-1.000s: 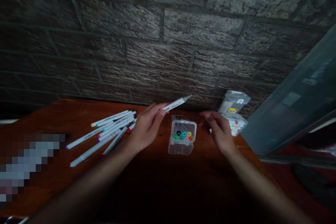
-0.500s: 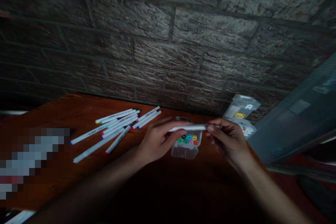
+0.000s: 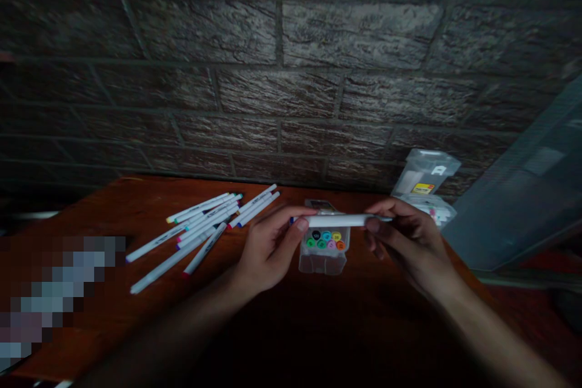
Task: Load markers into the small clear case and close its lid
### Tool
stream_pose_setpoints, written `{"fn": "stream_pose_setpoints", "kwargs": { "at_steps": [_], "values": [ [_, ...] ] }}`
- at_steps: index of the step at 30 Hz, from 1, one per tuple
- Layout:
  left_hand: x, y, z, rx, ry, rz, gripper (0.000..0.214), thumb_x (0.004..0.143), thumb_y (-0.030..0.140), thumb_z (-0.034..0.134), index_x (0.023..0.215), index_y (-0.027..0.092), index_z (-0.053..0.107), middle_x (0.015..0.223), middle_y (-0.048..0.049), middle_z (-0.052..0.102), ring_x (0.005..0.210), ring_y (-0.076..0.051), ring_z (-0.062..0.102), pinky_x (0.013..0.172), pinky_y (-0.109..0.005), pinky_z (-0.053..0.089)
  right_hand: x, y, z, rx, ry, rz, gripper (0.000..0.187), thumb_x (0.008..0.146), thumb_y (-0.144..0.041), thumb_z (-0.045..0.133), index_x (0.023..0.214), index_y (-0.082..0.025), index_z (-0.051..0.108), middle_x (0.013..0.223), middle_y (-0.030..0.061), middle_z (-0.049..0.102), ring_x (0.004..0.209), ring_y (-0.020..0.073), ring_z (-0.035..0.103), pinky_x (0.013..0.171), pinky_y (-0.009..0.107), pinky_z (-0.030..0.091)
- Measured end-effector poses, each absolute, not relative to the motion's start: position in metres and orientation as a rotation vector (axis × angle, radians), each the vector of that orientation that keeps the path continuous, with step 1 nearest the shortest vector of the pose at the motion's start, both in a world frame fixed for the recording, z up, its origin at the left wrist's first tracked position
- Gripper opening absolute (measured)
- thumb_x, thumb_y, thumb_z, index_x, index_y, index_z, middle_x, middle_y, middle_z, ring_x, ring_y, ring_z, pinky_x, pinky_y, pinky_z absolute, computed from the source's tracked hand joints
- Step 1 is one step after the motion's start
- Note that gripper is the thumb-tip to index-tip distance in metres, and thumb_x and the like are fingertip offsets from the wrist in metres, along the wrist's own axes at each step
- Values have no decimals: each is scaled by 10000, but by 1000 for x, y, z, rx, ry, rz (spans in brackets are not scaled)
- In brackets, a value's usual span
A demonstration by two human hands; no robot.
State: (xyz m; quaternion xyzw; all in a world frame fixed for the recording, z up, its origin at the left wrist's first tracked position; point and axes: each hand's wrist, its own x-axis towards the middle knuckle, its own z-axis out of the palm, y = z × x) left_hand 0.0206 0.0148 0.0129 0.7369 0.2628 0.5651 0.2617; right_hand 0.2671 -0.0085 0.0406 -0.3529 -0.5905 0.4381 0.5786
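A white marker pen (image 3: 339, 220) with a blue end lies level between my two hands. Its left end is pinched by the thumb and fingers of my left hand (image 3: 273, 245). My right hand (image 3: 411, 233) grips the other end, where a thin tip shows past the thumb. Just behind and below the pen stands a clear plastic case (image 3: 324, 264). Inside it are several markers, their round coloured ends (image 3: 326, 240) facing me in black, blue, yellow, green, pink and orange. The pen and my fingers hide part of the case's top.
Several loose white markers (image 3: 209, 218) lie in a spread pile on the wooden table (image 3: 150, 200), left of my hands. An open clear case (image 3: 425, 173) with markers stands at the back right. A stone-block wall (image 3: 250, 91) rises behind; a grey panel (image 3: 522, 194) is at the right.
The camera view has shifted slightly. My left fingers have moved toward the pen's left end, so more of its barrel and the blue end show. Both hands still hold it.
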Motion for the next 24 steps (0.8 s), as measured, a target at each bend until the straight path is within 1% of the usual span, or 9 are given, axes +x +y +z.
{"fn": "stream_pose_setpoints", "kwargs": {
  "at_steps": [2,4,6,8,11,14,18,22,24],
  "values": [
    [21,14,13,1956,714,1540,215,1053,237,561,1166,207,742,993,-34,763,738,-108,659,610,-220,511,267,-7,38,-821,-1379,1044,158,868,-304,852,981,-218,785,614,-12,712,475,90,600,424,154,476],
    [22,14,13,1940,727,1555,209,1052,240,567,1162,205,741,940,-24,738,674,-100,608,572,-230,471,266,-6,36,-831,-1368,1069,170,854,-313,866,983,-226,799,650,-6,735,467,88,604,416,157,480],
    [22,15,14,1974,736,1584,201,1040,220,584,1161,206,744,906,-15,712,671,-101,587,578,-238,457,265,-5,35,-842,-1345,1085,180,846,-341,874,971,-228,813,705,8,761,470,90,618,408,165,489],
    [22,15,14,2044,730,1625,205,1018,184,607,1162,207,751,918,-18,703,721,-110,600,613,-244,467,263,-4,35,-850,-1330,1080,197,847,-378,871,955,-220,824,748,27,777,481,95,628,401,171,494],
    [21,15,14,2106,730,1667,222,993,158,632,1171,208,755,916,-21,700,771,-122,621,649,-249,486,262,-4,35,-852,-1334,1042,206,861,-395,859,968,-221,830,677,19,753,472,98,611,393,170,482],
    [22,14,12,2064,754,1649,210,989,187,651,1173,206,750,881,-18,714,722,-122,627,597,-241,486,263,-4,33,-847,-1354,987,170,876,-353,852,997,-238,822,598,-10,714,469,95,598,411,164,478],
    [24,14,8,1998,753,1633,178,995,200,644,1142,202,745,839,-9,751,663,-117,642,543,-225,492,265,-5,32,-836,-1380,953,175,867,-298,862,1025,-254,801,616,-19,723,484,88,609,434,155,485],
    [23,15,9,2010,772,1657,177,989,193,656,1141,201,747,902,-22,774,696,-121,667,566,-227,514,265,-6,35,-840,-1384,939,212,837,-255,883,1028,-260,793,601,-28,721,443,77,595,410,141,475],
    [22,17,10,2042,780,1670,195,989,181,655,1157,207,749,961,-34,774,741,-124,677,607,-234,527,265,-7,37,-846,-1381,926,228,810,-239,902,1012,-256,799,592,-31,715,421,73,584,394,138,470]
  ]
}}
